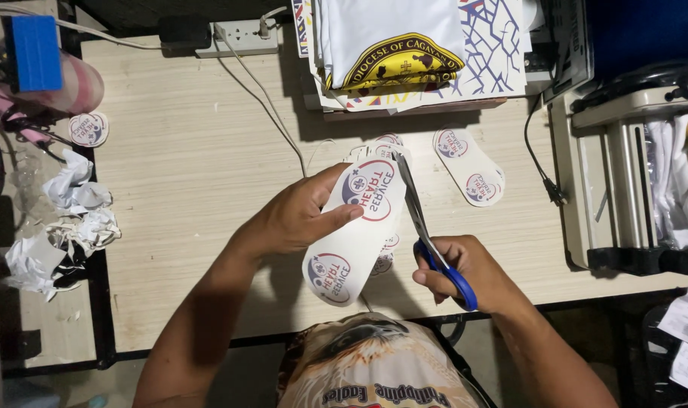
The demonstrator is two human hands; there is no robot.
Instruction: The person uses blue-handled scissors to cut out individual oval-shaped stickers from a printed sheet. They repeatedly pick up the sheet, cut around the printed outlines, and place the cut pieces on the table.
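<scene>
the sheet, a long white oval printed with two round red-and-blue badges, is held above the middle of the table, near its front edge; its long axis runs from lower left to upper right, one badge at each end; the left hand pinches it, thumb across the face and fingers behind, clamped on the sheet; the scissors, blue-handled, touch its right edge, blades pointing up and away from the person, parted a little; the right hand is closed through the handles, gripping the scissors; under the sheet lie more cutouts, and a second oval rests flat just right of them; the table is pale wood grain, dim room around it; a cable crosses from a power strip at the back edge; stacked prints sit at the back; a machine crowds the right edge; crumpled scraps lie past the left edge; most open room is on the left half of the table.
</scene>
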